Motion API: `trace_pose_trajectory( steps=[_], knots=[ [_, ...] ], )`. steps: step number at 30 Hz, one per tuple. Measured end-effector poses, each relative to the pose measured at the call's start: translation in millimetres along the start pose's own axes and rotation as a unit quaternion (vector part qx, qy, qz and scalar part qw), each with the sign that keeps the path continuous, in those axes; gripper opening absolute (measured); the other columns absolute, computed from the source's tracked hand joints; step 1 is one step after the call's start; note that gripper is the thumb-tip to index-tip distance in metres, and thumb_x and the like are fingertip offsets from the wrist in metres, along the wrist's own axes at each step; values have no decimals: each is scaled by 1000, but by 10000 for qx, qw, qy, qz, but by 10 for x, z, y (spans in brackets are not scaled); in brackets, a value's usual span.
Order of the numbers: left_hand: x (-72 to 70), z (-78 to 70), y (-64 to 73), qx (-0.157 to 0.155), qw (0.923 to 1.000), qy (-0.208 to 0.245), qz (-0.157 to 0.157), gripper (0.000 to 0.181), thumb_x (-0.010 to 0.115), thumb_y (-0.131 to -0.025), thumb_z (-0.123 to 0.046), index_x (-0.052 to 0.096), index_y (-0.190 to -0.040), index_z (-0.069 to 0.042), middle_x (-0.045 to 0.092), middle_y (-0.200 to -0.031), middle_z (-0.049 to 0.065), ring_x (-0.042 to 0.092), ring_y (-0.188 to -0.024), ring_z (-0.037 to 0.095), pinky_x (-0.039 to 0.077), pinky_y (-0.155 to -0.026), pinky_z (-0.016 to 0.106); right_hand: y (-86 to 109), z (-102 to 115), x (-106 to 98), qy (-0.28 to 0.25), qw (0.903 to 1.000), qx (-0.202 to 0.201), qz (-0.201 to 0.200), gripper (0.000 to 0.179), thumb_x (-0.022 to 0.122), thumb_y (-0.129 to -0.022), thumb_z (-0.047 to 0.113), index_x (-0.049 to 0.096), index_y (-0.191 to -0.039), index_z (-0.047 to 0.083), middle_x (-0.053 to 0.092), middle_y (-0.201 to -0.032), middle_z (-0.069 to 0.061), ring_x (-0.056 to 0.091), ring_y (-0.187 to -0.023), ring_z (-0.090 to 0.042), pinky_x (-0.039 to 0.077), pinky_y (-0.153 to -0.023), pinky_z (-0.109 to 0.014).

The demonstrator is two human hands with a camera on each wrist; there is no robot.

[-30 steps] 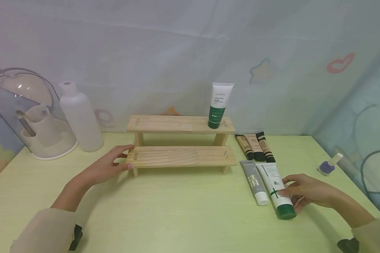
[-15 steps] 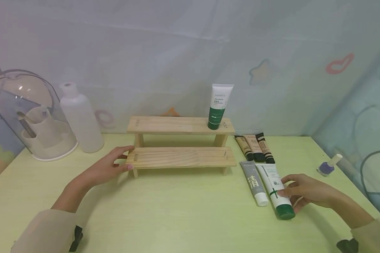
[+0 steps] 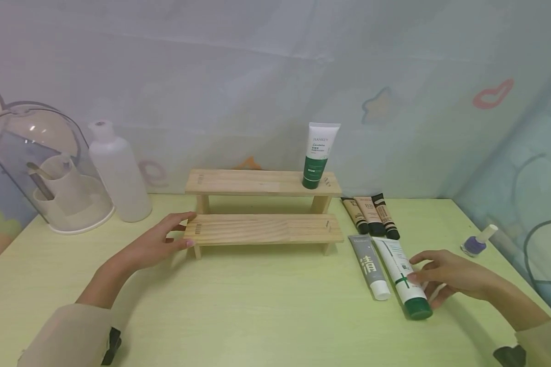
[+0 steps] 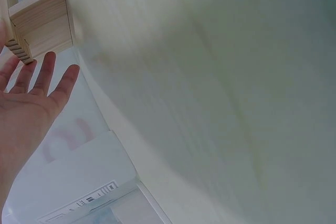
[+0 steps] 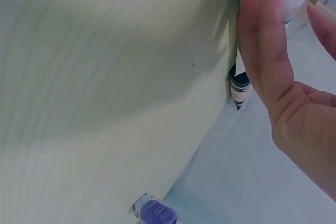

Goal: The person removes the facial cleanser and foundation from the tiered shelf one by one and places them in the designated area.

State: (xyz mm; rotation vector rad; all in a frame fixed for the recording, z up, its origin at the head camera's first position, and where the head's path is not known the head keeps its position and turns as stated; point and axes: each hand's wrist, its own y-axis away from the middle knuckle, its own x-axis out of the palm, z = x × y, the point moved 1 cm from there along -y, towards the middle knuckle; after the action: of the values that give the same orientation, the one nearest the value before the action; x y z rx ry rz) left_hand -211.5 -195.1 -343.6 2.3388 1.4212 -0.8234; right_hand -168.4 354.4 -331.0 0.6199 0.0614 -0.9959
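Note:
A two-step wooden display stand (image 3: 266, 228) stands at the back middle. My left hand (image 3: 153, 242) holds the left end of its lower step, thumb at the front edge and index finger at the back corner. In the left wrist view, the other fingers (image 4: 39, 80) stretch out near the board's end. A white tube with a green cap (image 3: 400, 270) lies on the table at the right. Beside it is my right hand (image 3: 456, 275), its thumb at the tube's edge and its fingers fairly straight along the side. A grey tube (image 3: 369, 265) lies just left of it.
A white and green tube (image 3: 319, 155) stands on the upper step. Several small tubes (image 3: 368, 215) lie right of the stand. Purple nail polish (image 3: 475, 245) is at far right. A white bottle (image 3: 119, 176) and a clear-domed organizer (image 3: 69, 204) stand at back left.
My right hand has shifted slightly right, its thumb nearer the tube's edge. The left hand stays on the stand, and the view has tilted a little.

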Motion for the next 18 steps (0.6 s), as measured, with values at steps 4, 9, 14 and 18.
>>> trace_pose_trajectory(
  steps=[4, 9, 14, 18],
  knots=[
    [2, 5, 1, 26, 10000, 42, 8, 64, 56, -93, -23, 23, -142, 0, 21, -142, 22, 30, -124, 43, 28, -98, 59, -2, 22, -25, 133, 9999, -2, -89, 63, 54, -93, 18, 20, -130, -18, 59, -89, -16, 62, -75, -33, 54, -62, -45],
    [4, 12, 7, 7, 10000, 46, 10, 64, 55, -93, -24, 23, -142, 0, 21, -143, 22, 29, -125, 44, 30, -97, 59, 9, 86, -65, 292, 9992, -154, -204, 64, 55, -92, 17, 18, -131, -18, 60, -90, -17, 62, -77, -36, 54, -62, -46],
    [2, 9, 12, -18, 10000, 49, 19, 64, 55, -93, -24, 23, -142, -1, 21, -143, 21, 29, -125, 43, 29, -97, 59, -1, 166, -104, 473, 9980, -295, -314, 63, 56, -92, 17, 21, -131, -17, 60, -91, -17, 61, -77, -36, 54, -61, -45],
    [0, -5, 9, -48, 10000, 3, 21, 64, 55, -93, -25, 22, -142, -1, 21, -143, 21, 29, -125, 43, 28, -98, 59, -21, 238, -114, 620, 9969, -330, -355, 63, 57, -91, 17, 22, -131, -16, 60, -91, -17, 61, -78, -35, 54, -62, -44]
  ],
)
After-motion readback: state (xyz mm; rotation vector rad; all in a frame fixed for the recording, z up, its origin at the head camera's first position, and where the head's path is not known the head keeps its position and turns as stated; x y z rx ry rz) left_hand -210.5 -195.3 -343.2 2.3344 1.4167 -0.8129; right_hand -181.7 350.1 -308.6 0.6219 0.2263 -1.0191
